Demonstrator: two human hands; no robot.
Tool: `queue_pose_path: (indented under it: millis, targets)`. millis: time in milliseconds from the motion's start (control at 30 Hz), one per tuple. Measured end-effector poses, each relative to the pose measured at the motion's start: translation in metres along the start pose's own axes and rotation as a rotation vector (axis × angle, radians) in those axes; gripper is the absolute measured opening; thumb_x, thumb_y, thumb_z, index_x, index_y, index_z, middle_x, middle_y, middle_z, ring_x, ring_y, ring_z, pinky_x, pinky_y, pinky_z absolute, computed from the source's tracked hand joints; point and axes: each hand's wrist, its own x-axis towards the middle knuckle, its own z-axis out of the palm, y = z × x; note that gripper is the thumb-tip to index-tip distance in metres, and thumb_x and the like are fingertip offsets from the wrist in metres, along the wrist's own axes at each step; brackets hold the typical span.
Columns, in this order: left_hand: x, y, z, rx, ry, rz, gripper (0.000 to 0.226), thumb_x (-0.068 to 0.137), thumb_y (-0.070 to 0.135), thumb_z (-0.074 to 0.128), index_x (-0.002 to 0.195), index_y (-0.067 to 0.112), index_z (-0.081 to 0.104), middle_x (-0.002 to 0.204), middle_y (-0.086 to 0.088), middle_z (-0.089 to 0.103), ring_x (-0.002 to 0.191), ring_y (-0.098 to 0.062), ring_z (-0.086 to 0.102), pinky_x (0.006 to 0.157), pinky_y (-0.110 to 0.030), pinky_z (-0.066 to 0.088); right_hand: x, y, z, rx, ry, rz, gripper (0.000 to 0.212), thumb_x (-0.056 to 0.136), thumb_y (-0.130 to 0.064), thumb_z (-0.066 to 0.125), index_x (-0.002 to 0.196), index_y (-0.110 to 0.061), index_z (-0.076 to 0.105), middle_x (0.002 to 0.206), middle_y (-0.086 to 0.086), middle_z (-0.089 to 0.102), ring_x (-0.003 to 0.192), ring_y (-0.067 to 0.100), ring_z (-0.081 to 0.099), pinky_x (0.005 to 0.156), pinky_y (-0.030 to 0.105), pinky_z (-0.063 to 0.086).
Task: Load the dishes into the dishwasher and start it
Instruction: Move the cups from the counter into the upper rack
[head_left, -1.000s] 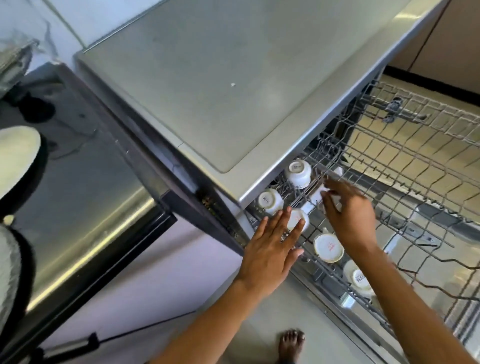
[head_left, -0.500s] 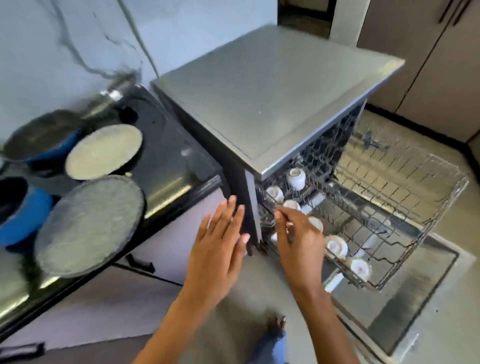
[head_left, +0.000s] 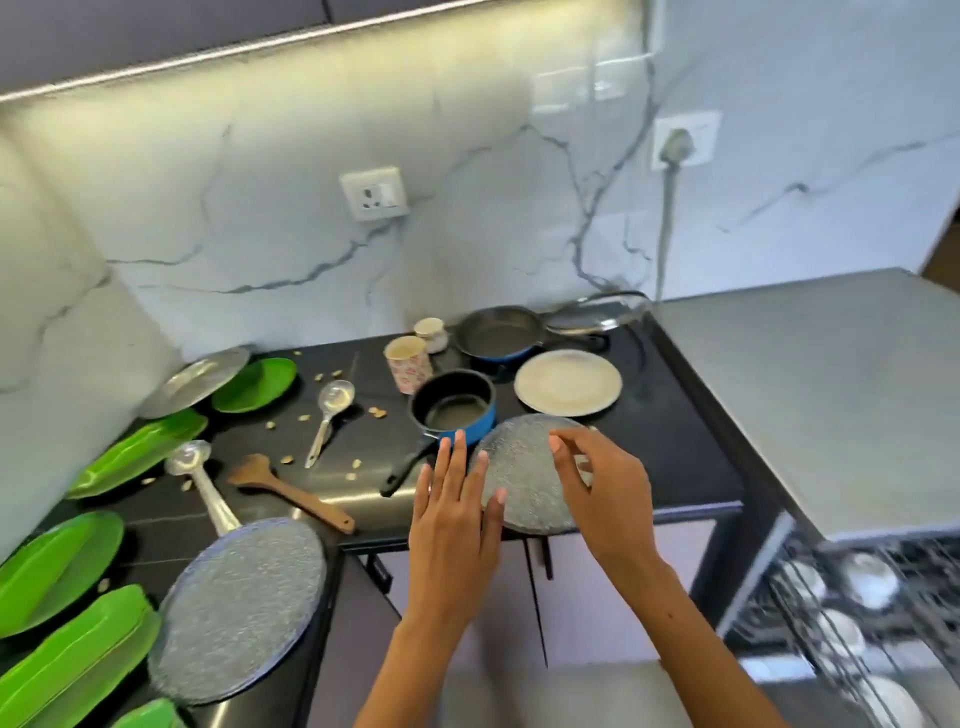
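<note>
My left hand (head_left: 457, 512) hovers flat with straight fingers over the near edge of the black counter (head_left: 675, 447), just left of a grey speckled round plate (head_left: 524, 480). My right hand (head_left: 605, 486) hangs above that plate's right side with fingers loosely curled, holding nothing. A blue saucepan (head_left: 454, 405) sits just beyond my left fingertips. A cream plate (head_left: 569, 382) lies behind the grey one. The dishwasher's upper rack (head_left: 852, 623), at the bottom right, holds several white cups.
A second grey speckled plate (head_left: 239, 608) overhangs the counter at lower left. Green plates (head_left: 57, 566) line the left side. Ladles (head_left: 330, 415), a wooden spatula (head_left: 291, 491), a patterned cup (head_left: 408, 364), a blue frying pan (head_left: 498, 332) and a glass lid (head_left: 597, 314) also lie there. The dishwasher's steel top (head_left: 831, 384) is at the right.
The view has swung from the dishwasher rack left and up to the counter. Both hands left the cups in the rack and now hover over the grey plate.
</note>
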Motion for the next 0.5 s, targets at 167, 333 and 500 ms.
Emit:
queue_pose_path:
  millis: [167, 333, 500]
  targets:
    - [0.029, -0.05, 0.0, 0.057, 0.06, -0.079, 0.054, 0.1, 0.04, 0.026, 0.132, 0.009, 0.055, 0.15, -0.011, 0.036, 0.142, -0.014, 0.016, 0.116, -0.031, 0.008, 0.044, -0.001, 0.056, 0.032, -0.099, -0.07, 0.02, 0.095, -0.03, 0.052, 0.101, -0.018, 0.067, 0.095, -0.008, 0.069, 0.083, 0.006, 0.062, 0.073, 0.029, 0.054]
    - [0.103, -0.104, 0.021, 0.102, 0.037, -0.074, 0.06, 0.1, 0.045, 0.021, 0.131, 0.008, 0.056, 0.147, -0.012, 0.04, 0.14, -0.02, 0.025, 0.114, -0.033, 0.01, 0.104, 0.016, 0.117, -0.056, -0.077, -0.107, 0.012, 0.092, -0.022, 0.058, 0.097, -0.017, 0.067, 0.089, -0.004, 0.069, 0.075, 0.01, 0.063, 0.065, 0.031, 0.055]
    - [0.206, -0.154, 0.055, 0.155, -0.056, -0.053, 0.055, 0.095, 0.038, 0.028, 0.131, 0.007, 0.056, 0.142, -0.014, 0.047, 0.134, -0.028, 0.041, 0.115, -0.037, 0.019, 0.168, 0.036, 0.172, -0.169, -0.047, -0.094, 0.007, 0.088, -0.018, 0.063, 0.092, -0.017, 0.069, 0.083, -0.004, 0.069, 0.066, 0.01, 0.061, 0.054, 0.02, 0.046]
